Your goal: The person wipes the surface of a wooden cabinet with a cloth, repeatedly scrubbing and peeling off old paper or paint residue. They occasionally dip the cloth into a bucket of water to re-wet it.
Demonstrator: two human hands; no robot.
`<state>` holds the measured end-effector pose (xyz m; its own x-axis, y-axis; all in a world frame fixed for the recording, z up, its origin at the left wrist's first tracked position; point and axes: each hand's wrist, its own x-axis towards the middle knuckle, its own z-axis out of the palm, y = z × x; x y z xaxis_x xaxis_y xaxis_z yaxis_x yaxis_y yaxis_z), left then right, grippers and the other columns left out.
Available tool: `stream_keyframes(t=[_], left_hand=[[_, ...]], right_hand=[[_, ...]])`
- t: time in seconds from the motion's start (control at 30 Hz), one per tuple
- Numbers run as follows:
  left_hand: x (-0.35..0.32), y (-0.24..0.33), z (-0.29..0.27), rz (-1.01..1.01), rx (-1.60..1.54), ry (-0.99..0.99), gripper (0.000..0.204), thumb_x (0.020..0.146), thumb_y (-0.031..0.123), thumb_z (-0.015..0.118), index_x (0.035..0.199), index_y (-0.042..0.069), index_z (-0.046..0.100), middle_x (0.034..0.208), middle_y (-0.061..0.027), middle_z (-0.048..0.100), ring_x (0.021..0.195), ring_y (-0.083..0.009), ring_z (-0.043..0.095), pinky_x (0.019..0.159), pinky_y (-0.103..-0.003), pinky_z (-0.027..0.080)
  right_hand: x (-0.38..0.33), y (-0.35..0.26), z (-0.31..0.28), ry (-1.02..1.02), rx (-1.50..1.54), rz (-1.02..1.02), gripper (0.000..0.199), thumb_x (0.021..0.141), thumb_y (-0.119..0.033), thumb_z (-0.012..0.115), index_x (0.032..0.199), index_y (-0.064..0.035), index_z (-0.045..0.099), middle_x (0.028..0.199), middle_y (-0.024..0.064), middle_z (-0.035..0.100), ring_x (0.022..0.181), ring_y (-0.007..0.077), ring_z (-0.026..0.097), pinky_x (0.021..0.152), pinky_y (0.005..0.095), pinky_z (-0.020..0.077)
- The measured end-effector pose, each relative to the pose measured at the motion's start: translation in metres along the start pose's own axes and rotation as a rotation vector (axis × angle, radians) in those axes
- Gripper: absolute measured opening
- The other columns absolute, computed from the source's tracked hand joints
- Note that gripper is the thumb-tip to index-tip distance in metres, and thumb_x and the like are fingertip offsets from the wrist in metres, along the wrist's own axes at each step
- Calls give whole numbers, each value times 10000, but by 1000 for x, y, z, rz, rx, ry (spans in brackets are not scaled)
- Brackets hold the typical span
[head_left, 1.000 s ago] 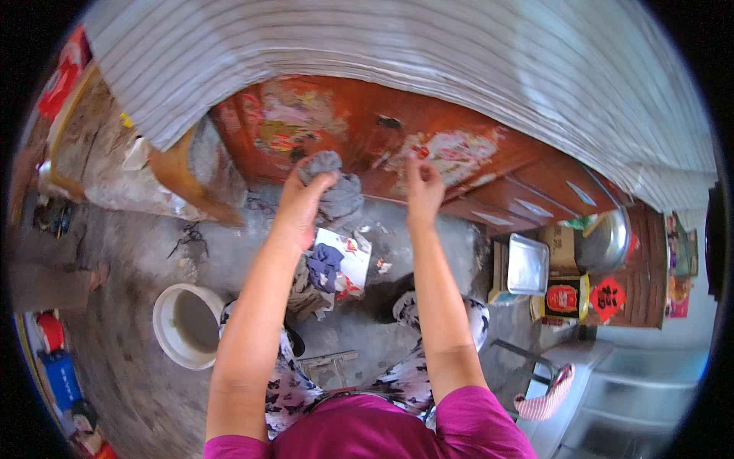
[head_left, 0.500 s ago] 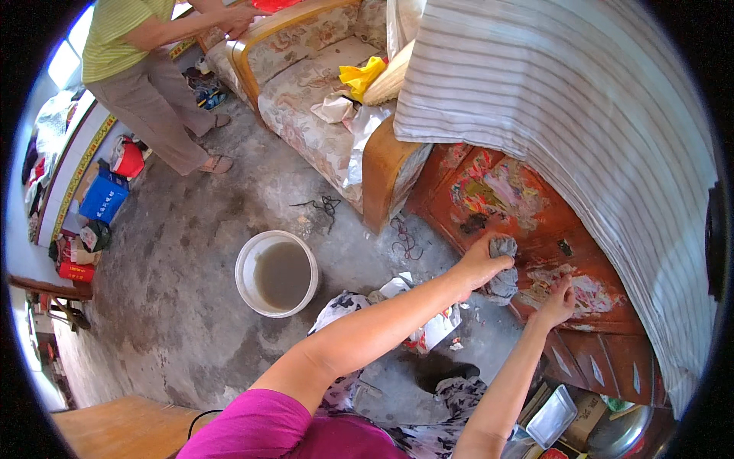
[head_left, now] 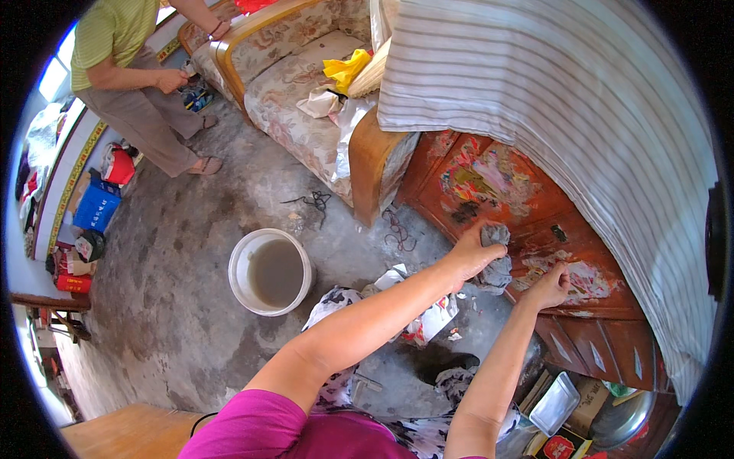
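A crumpled, wet-looking grey rag (head_left: 495, 262) is gripped in my left hand (head_left: 468, 254), held against or just above the reddish-brown wooden cabinet (head_left: 527, 237). To the right of it my right hand (head_left: 547, 288) is closed, its fingertips at a patch of torn, colourful paper (head_left: 587, 280) stuck to the wood. Whatever is in those fingers, if anything, is hidden. Farther up the same cabinet is a second patch of torn paper remnants (head_left: 493, 180). A white bucket (head_left: 236, 274) of murky water (head_left: 277, 274) stands on the floor to my left.
A striped cloth (head_left: 535, 84) drapes over the cabinet's far side. Beyond stands a floral armchair (head_left: 290, 99) with wooden arms. Paper scraps (head_left: 437, 317) lie on the concrete floor by my legs. Another person (head_left: 126, 84) stands at far left. A metal tray (head_left: 555, 404) sits near right.
The view has shifted slightly. Both my hands stay at nearly the same places on the cabinet, the right one turned a little. The other person's hands have moved apart, one lowered.
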<state>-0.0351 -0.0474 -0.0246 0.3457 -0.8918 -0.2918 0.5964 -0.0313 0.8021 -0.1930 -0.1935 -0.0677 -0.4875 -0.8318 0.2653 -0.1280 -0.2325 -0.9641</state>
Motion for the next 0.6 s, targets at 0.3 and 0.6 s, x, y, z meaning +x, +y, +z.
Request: stream_keyframes(t=[0.3,0.6], left_hand=[[-5,6,1,5,15,6,514,825,132,711,1309,77,546,1032,-75,651,911,-181,634,800,-344,526],[-3,5,3,15,18,1,512,827,124,709,1308,73,543,1021,-75,647,906,-181,630,796,-347,530]], right_hand=[[8,13,-5,55,-336,-68,309,919,-281,681,890,25,654,866,98,695,773,209,606,748,363,492],[10,7,-18,158,-22,-72,451,916,-346,789,1133,8,612,1117,144,640,978,224,613,841,357,528]])
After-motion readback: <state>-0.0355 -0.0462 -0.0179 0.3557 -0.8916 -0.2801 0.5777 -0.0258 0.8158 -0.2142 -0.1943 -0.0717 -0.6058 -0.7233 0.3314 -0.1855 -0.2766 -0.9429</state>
